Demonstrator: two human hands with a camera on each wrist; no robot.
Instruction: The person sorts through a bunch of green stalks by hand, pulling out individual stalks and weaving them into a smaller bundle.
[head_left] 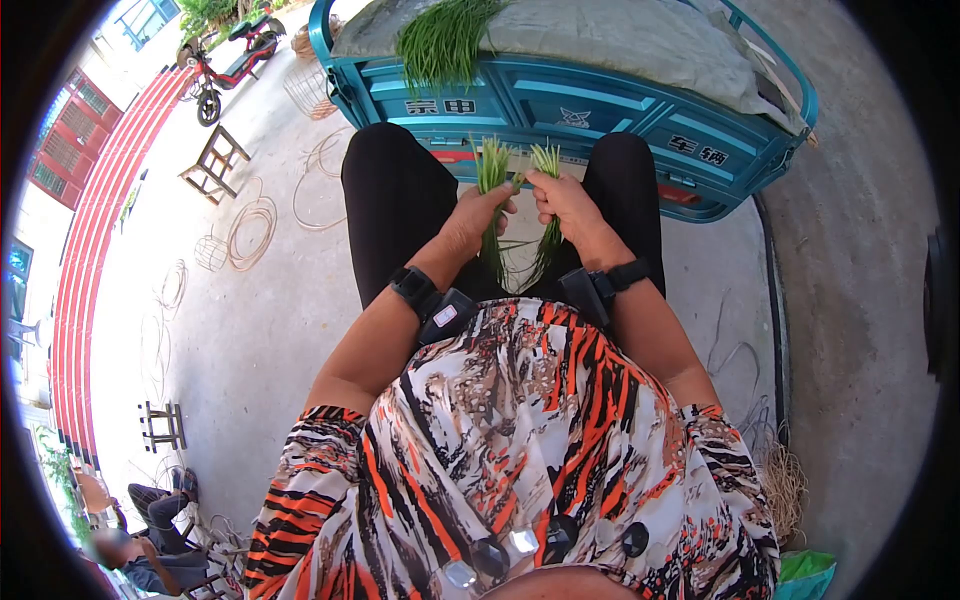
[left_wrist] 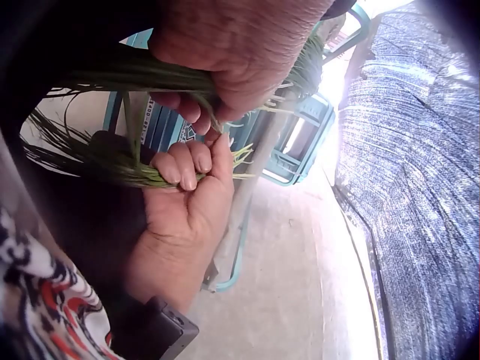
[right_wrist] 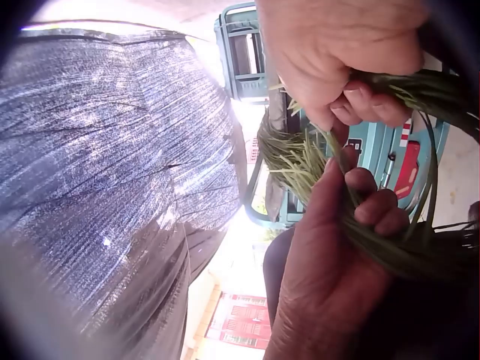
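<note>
Head view: left hand (head_left: 478, 215) and right hand (head_left: 562, 200) each clamp 1 bundle of green stalks (head_left: 492, 175) over the lap; judging by the heap (head_left: 443, 40) on the cart (head_left: 600, 110), much remains

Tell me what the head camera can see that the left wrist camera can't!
Only the head view shows the red scooter, the wooden stools, the coiled wire hoops and the loose green stalks atop the cart. Only the left wrist view shows the dark woven cover close up. Both show the left hand and right hand gripping green grass bundles before the teal metal cart.
</note>
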